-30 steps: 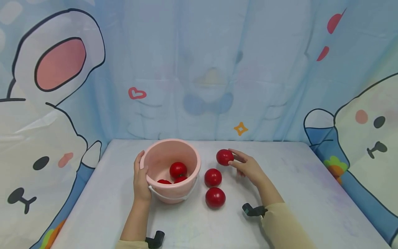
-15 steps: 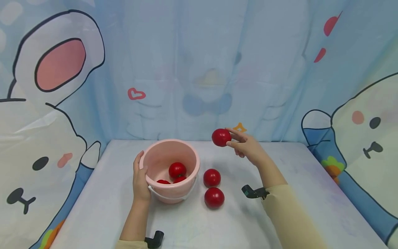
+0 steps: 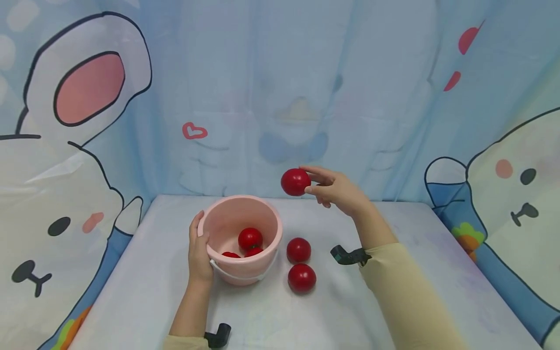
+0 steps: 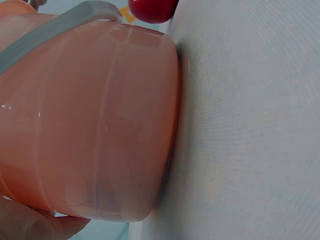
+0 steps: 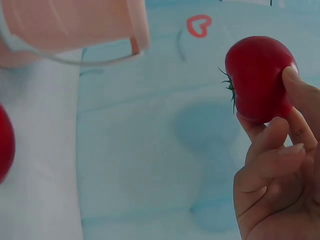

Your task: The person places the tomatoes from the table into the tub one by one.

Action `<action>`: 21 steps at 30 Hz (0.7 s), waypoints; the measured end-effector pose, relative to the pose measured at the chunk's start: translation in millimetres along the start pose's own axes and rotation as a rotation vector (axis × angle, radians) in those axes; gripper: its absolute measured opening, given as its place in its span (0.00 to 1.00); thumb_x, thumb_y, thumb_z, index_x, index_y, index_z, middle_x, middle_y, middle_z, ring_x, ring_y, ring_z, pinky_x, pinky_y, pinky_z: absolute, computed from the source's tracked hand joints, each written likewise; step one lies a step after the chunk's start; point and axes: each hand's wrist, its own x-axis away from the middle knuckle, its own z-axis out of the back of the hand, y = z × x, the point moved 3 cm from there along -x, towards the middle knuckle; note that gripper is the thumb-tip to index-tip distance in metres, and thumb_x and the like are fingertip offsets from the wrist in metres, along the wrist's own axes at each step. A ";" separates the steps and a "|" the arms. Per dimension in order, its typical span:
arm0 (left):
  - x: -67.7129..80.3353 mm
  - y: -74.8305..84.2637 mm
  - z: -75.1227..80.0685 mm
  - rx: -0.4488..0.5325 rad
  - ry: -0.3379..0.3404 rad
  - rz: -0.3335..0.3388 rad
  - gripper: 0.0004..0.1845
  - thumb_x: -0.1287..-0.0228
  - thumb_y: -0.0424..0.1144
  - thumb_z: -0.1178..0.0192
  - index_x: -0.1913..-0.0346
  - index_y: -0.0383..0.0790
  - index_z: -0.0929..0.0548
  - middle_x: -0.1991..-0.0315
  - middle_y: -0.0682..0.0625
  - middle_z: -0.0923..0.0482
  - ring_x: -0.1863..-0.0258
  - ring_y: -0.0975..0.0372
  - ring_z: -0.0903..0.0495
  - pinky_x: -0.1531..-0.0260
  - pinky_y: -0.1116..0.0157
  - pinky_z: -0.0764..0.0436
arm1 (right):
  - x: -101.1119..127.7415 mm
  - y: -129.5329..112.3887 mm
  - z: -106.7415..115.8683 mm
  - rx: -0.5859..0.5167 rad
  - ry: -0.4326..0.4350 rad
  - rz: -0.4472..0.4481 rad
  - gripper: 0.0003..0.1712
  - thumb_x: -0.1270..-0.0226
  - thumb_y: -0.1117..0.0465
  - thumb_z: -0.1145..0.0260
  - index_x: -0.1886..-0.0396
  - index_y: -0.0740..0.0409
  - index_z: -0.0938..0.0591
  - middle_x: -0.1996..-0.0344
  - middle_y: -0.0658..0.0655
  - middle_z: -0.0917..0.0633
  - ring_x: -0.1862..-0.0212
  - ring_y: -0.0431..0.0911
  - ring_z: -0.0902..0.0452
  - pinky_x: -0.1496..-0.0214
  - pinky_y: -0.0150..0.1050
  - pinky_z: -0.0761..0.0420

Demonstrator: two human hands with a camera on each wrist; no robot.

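- A red tomato (image 3: 295,182) is pinched between thumb and fingertips of the right hand (image 3: 337,191), held in the air, well above the desk (image 3: 407,253).
- In the right wrist view the tomato (image 5: 259,77) is seen with its green stem end turned sideways, away from the palm; the fingers (image 5: 282,145) are curled round its far side.
- The pink bucket (image 3: 239,238) lies to the left of and below the right hand; the tomato is just beyond the bucket's right rim, not yet over the opening.
- The left hand (image 3: 199,253) is wrapped on the bucket's left wall, thumb at the rim, fingers curled along the outside. It is the nearer hand to the bucket, but it holds no tomato.
- In the left wrist view only the bucket wall (image 4: 95,125) & its white handle (image 4: 60,22) are shown close up; part of the hand is seen at the bottom edge.
- Inside the bucket approx. three tomatoes (image 3: 250,239) are seen, low at the bottom.
- Two more tomatoes (image 3: 299,250) (image 3: 302,278) rest on the desk between the hands, just right of the bucket, below the right hand.
- The tomato is round, so no long axis is to be considered; only the stem direction differs.
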 end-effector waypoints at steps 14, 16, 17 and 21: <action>0.0 1.1 1.4 -0.008 -0.013 0.002 0.28 0.28 0.45 0.60 0.29 0.73 0.42 0.28 0.68 0.41 0.28 0.65 0.42 0.29 0.41 0.39 | -40.9 -46.5 -74.8 0.036 -0.269 0.068 0.32 0.43 0.47 0.27 0.37 0.27 0.24 0.43 0.49 0.19 0.67 0.53 0.23 0.72 0.39 0.20; 0.1 0.9 1.0 -0.014 -0.012 0.005 0.28 0.28 0.45 0.58 0.29 0.72 0.43 0.28 0.67 0.41 0.28 0.65 0.42 0.29 0.41 0.38 | -45.4 -49.5 -85.0 0.037 -0.301 0.051 0.31 0.43 0.47 0.27 0.38 0.27 0.23 0.43 0.47 0.18 0.64 0.55 0.22 0.70 0.39 0.19; 0.2 1.0 0.8 -0.016 -0.011 0.005 0.28 0.28 0.45 0.58 0.28 0.72 0.43 0.28 0.66 0.41 0.28 0.64 0.42 0.29 0.41 0.38 | -47.5 -51.0 -89.8 0.040 -0.317 0.038 0.31 0.43 0.47 0.26 0.38 0.26 0.23 0.43 0.46 0.18 0.62 0.57 0.22 0.68 0.41 0.18; 0.0 1.7 -0.7 -0.018 -0.007 0.001 0.29 0.29 0.45 0.54 0.28 0.70 0.43 0.28 0.64 0.41 0.28 0.62 0.42 0.31 0.41 0.34 | -55.3 -57.8 -106.6 0.083 -0.379 0.011 0.30 0.44 0.46 0.26 0.40 0.26 0.22 0.42 0.44 0.18 0.55 0.64 0.21 0.63 0.44 0.15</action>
